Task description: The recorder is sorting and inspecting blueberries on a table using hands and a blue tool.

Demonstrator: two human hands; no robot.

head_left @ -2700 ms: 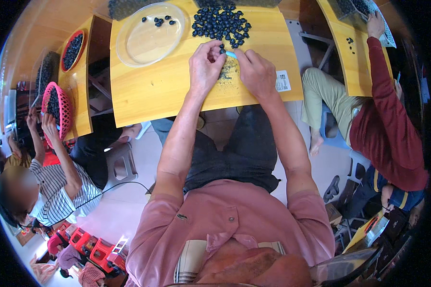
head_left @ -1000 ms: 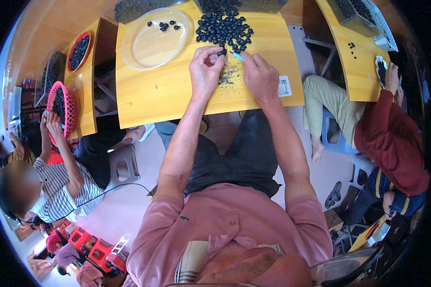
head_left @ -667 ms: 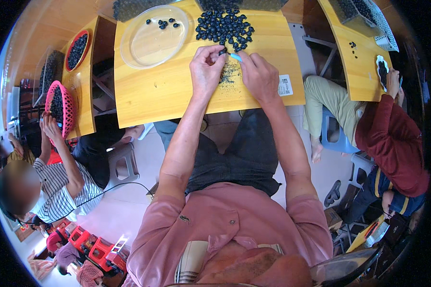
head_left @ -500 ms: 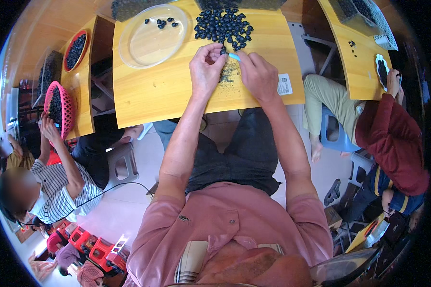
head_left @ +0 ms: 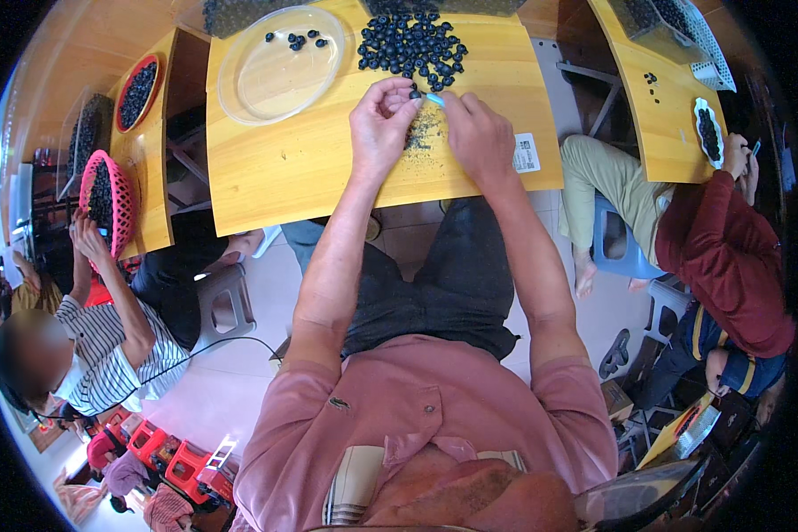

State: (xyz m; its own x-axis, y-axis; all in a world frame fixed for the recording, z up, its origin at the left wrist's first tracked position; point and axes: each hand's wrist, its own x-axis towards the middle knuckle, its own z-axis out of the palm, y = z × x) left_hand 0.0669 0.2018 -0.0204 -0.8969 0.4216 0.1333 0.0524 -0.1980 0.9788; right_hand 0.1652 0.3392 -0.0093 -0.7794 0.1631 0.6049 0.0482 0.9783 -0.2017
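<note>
My left hand point(head_left: 379, 129) pinches a small round black part point(head_left: 415, 94) between thumb and fingertips over the yellow wooden table point(head_left: 284, 164). My right hand point(head_left: 480, 140) is closed around a slim light-blue-handled tool point(head_left: 434, 99), its end pointing at the part; the tip is too small to make out. Beyond my hands lies a loose pile of similar black parts point(head_left: 410, 44). Dark shavings point(head_left: 424, 135) are scattered on the wood between my wrists. At the left, a round clear plastic dish point(head_left: 225, 89) holds several black parts point(head_left: 298, 41).
A white printed label point(head_left: 526, 152) lies right of my right hand. Clear bins point(head_left: 248, 13) stand along the far edge. Co-workers sit at tables on both sides, with a pink basket point(head_left: 126, 199) and a red-rimmed bowl point(head_left: 155, 87) at left, a white dish point(head_left: 706, 133) at right.
My hands stay almost in place, the tool still against or close to the part. The co-worker's hands at right have drawn slightly away from the white dish.
</note>
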